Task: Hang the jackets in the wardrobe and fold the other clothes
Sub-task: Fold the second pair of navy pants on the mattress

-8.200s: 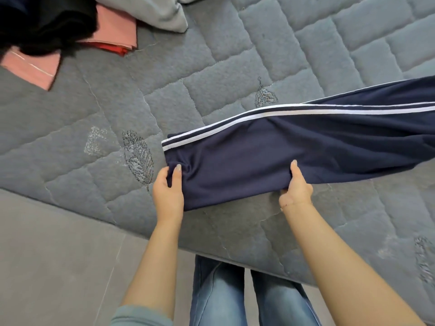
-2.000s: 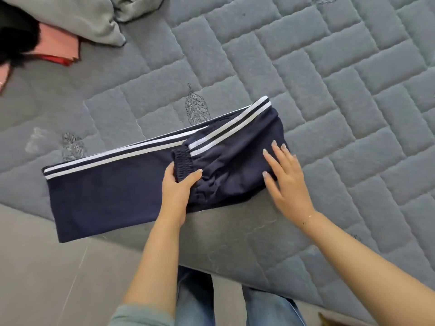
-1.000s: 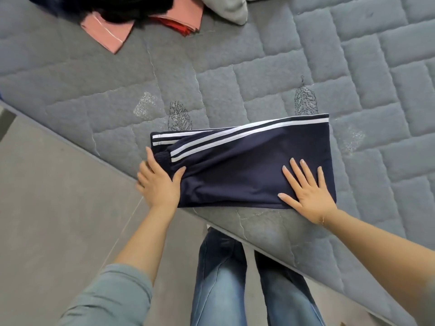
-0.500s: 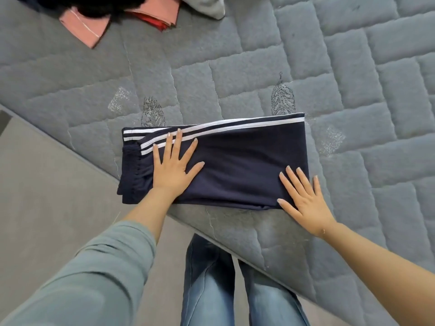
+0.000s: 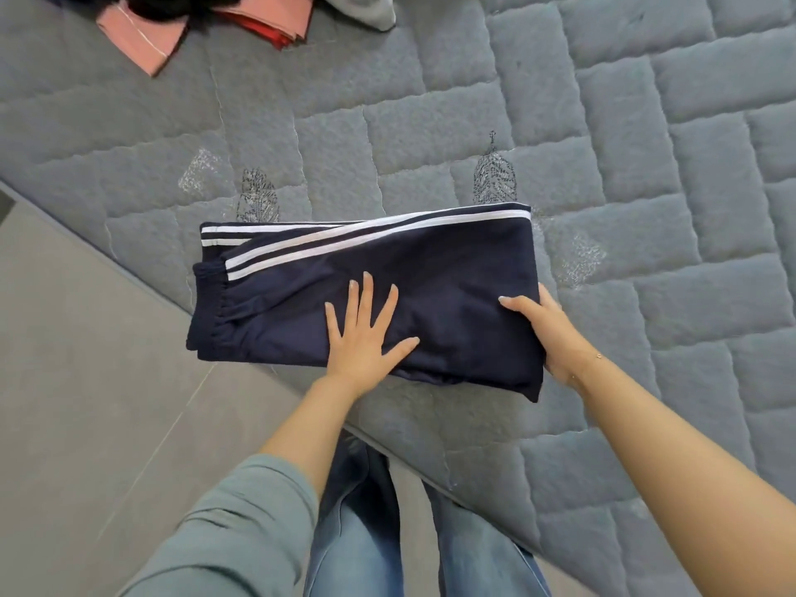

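Under both hands (image 5: pixel 366 333) — folded trousers (image 5: pixel 430 269)

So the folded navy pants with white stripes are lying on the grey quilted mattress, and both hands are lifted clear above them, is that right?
Not quite. The head view shows both hands on the navy pants: the left hand presses flat on top with fingers spread, and the right hand grips the right end, thumb on top. The rest holds: the pants are folded, white-striped, and lie on the grey quilted mattress.
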